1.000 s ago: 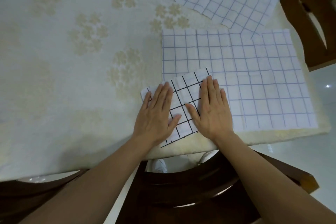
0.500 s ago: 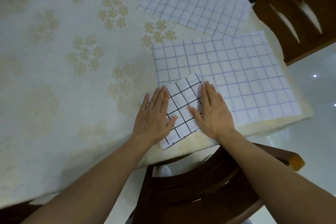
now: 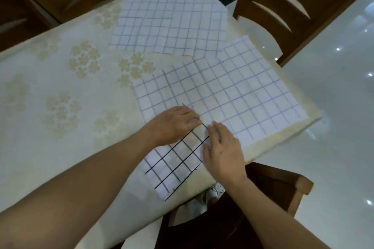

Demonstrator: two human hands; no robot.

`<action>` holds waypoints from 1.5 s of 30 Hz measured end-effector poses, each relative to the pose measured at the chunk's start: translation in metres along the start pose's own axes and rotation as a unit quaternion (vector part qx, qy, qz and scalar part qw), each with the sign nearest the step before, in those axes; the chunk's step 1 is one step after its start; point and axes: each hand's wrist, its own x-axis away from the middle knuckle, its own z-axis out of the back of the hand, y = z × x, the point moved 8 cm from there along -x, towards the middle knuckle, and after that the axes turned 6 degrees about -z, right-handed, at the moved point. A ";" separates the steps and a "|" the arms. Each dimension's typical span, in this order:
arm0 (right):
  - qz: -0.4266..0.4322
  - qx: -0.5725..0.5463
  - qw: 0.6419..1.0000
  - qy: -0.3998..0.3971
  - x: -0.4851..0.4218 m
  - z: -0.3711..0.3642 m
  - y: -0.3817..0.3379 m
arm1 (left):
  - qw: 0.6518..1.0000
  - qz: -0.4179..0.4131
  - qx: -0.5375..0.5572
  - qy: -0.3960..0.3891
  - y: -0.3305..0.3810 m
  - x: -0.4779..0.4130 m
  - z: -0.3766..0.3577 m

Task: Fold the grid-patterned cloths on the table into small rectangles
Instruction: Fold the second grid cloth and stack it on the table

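Fingers of the left hand (image 3: 172, 125) are curled on the far edge of the black-grid cloth (image 3: 178, 159); those of the right hand (image 3: 222, 147) are laid straight on its right side. The cloth is found at the near edge of the table (image 3: 60, 70). Corners should be matched before creasing.

No text, label, brand, number or sign can be read anywhere in view.
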 end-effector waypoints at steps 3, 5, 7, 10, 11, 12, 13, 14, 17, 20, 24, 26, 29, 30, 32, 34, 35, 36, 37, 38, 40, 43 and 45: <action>-0.018 0.001 1.000 -0.007 -0.002 -0.004 0.002 | 1.000 0.000 0.001 -0.019 -0.010 -0.012 -0.002; -0.024 -0.003 1.000 -0.002 -0.004 -0.005 0.003 | 0.999 0.002 0.006 -0.033 -0.014 -0.018 -0.004; -0.022 -0.001 1.000 0.015 -0.005 -0.003 0.002 | 0.999 -0.001 0.007 -0.052 -0.017 -0.020 -0.008; -0.018 0.012 0.999 0.043 -0.006 0.000 0.000 | 0.998 0.002 0.013 -0.062 -0.019 -0.020 -0.011; -0.018 0.013 0.999 0.049 -0.007 0.001 0.000 | 0.998 0.005 0.014 -0.063 -0.020 -0.020 -0.011; -0.017 0.014 0.998 0.055 -0.008 0.001 -0.001 | 0.998 0.006 0.014 -0.064 -0.021 -0.021 -0.012; -0.017 0.014 0.998 0.059 -0.009 0.001 -0.001 | 0.998 0.006 0.014 -0.064 -0.021 -0.021 -0.012; -0.018 0.015 0.998 0.063 -0.010 0.000 -0.001 | 0.998 0.005 0.016 -0.065 -0.021 -0.022 -0.014; -0.016 0.017 0.997 0.074 -0.014 -0.001 -0.002 | 0.997 0.006 0.030 -0.069 -0.024 -0.026 -0.016; -0.021 0.000 0.996 0.089 -0.019 0.000 -0.003 | 0.996 -0.002 0.041 -0.085 -0.023 -0.030 -0.017; -0.035 -0.021 0.995 0.096 -0.026 0.001 0.000 | 0.991 -0.006 0.075 -0.109 -0.022 -0.035 -0.017; -0.040 -0.025 0.995 0.087 -0.031 0.000 0.002 | 0.988 0.004 0.101 -0.116 -0.024 -0.036 -0.018; -0.047 -0.029 0.996 0.069 -0.037 -0.002 0.005 | 0.982 0.008 0.128 -0.135 -0.025 -0.038 -0.021; -0.048 -0.030 0.996 0.063 -0.039 -0.003 0.006 | 0.981 0.007 0.132 -0.140 -0.025 -0.038 -0.022; -0.050 -0.028 0.997 0.055 -0.041 -0.003 0.007 | 0.979 0.008 0.138 -0.149 -0.027 -0.039 -0.023; -0.050 -0.027 0.997 0.053 -0.042 -0.004 0.007 | 0.978 0.005 0.137 -0.159 -0.028 -0.038 -0.024; -0.050 -0.027 0.997 0.053 -0.042 -0.004 0.007 | 0.977 0.002 0.136 -0.162 -0.028 -0.037 -0.023; -0.051 -0.030 0.997 0.054 -0.042 -0.004 0.007 | 0.978 -0.002 0.136 -0.160 -0.028 -0.037 -0.023; -0.052 -0.034 0.996 0.056 -0.042 -0.004 0.007 | 0.978 -0.004 0.138 -0.156 -0.028 -0.036 -0.021; -0.054 -0.039 0.996 0.057 -0.043 -0.005 0.008 | 0.979 -0.006 0.143 -0.146 -0.029 -0.036 -0.020; -0.062 -0.055 0.995 0.061 -0.043 -0.005 0.009 | 0.981 -0.014 0.143 -0.132 -0.029 -0.036 -0.016; -0.083 -0.102 0.989 0.065 -0.047 -0.004 0.013 | 0.984 -0.011 0.138 -0.114 -0.033 -0.039 -0.011; -0.088 -0.126 0.986 0.063 -0.051 -0.003 0.015 | 0.986 0.007 0.140 -0.092 -0.039 -0.044 -0.007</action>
